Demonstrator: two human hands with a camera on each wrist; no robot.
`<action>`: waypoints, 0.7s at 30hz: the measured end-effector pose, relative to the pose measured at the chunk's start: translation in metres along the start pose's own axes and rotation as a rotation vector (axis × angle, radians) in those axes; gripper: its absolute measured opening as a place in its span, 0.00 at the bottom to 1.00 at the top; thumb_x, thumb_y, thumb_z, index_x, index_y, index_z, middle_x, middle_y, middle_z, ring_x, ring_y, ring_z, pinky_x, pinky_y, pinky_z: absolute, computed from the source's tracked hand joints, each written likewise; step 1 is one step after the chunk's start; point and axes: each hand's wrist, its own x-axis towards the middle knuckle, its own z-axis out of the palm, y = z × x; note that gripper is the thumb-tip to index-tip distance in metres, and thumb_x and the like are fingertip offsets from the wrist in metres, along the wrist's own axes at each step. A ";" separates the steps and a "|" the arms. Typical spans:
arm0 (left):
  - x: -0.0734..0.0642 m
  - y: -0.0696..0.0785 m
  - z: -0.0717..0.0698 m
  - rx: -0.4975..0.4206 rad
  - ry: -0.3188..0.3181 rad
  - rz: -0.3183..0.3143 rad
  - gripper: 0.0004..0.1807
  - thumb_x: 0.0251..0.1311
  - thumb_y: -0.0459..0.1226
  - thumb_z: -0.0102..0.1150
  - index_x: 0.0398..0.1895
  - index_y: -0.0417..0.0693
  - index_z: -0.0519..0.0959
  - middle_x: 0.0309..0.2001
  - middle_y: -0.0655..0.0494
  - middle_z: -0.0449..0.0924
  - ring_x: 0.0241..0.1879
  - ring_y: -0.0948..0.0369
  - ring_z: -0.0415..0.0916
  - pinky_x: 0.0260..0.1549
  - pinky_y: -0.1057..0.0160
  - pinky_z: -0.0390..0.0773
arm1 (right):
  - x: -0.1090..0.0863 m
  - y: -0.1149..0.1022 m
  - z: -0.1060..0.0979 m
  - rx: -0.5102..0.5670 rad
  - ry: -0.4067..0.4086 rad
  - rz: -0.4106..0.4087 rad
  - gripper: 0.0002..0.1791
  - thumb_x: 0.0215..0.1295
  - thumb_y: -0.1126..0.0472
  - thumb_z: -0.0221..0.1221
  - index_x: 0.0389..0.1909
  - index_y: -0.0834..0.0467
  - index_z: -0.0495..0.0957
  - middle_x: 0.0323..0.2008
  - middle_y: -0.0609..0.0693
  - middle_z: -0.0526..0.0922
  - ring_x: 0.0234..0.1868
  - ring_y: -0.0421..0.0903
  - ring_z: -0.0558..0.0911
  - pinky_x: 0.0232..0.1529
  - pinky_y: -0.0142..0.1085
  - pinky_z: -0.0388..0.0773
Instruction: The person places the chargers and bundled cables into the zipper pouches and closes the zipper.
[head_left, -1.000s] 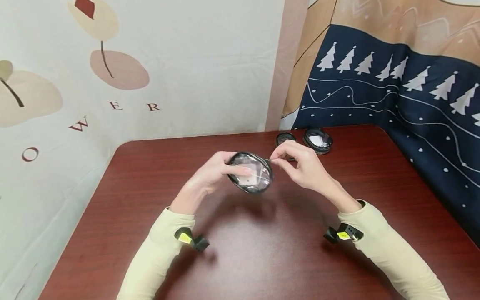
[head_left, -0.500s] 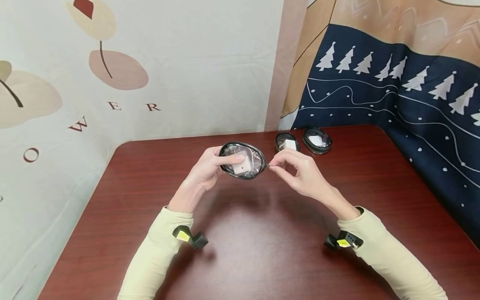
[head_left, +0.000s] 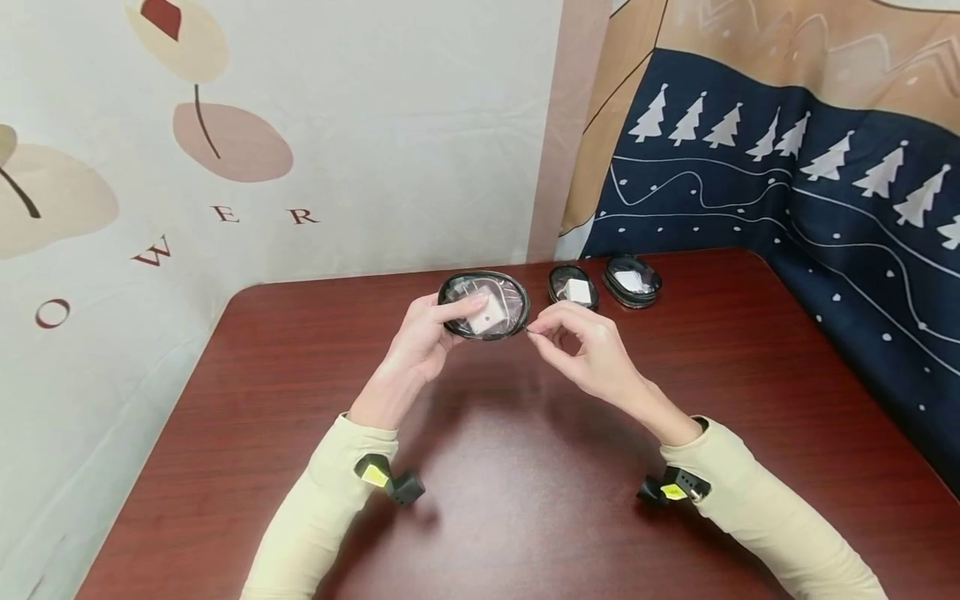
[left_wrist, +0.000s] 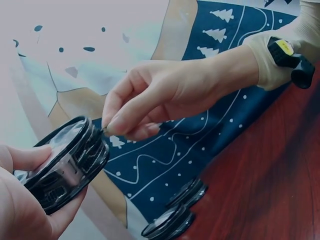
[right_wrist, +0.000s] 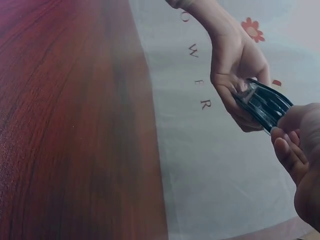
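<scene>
Above the table, my left hand [head_left: 416,342] grips a clear oval zip pouch [head_left: 512,298] with black trim, its thumb lying across the transparent face. Inside the pouch is a white squarish item [head_left: 491,317]; its kind cannot be made out. At the pouch's right end, my right hand [head_left: 592,346] pinches the small zipper pull between thumb and forefinger. The left wrist view shows the pouch [left_wrist: 72,160] side-on, with dark zip trim along its side wall. Seen from the right wrist, the pouch [right_wrist: 265,107] spans the two hands; fingers cover the pull.
Two more black-trimmed clear pouches lie at the table's back edge: one with a white item [head_left: 577,290], and another pouch [head_left: 633,282] to its right. The reddish-brown table [head_left: 480,500] meets a pale printed cloth [head_left: 390,167] and a navy tree-patterned cloth [head_left: 697,192].
The pouch has risen slightly away from me and turned from slanted to nearly level. My right hand has shifted a little left and toward me, its pinch at the pouch's end kept.
</scene>
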 end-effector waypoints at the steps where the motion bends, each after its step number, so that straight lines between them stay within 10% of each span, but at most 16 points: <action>1: 0.000 -0.001 0.001 -0.016 0.010 -0.001 0.06 0.61 0.27 0.64 0.40 0.44 0.83 0.34 0.54 0.85 0.30 0.62 0.82 0.34 0.65 0.82 | 0.000 0.000 0.002 0.003 0.009 0.000 0.12 0.56 0.76 0.68 0.38 0.59 0.84 0.36 0.50 0.84 0.32 0.40 0.77 0.31 0.28 0.75; 21: 0.006 -0.014 0.015 -0.144 0.161 0.000 0.11 0.62 0.28 0.65 0.47 0.38 0.79 0.36 0.53 0.83 0.32 0.62 0.81 0.35 0.64 0.82 | 0.004 0.005 0.026 -0.047 0.105 -0.005 0.09 0.54 0.76 0.67 0.32 0.61 0.83 0.32 0.49 0.83 0.29 0.42 0.79 0.27 0.34 0.78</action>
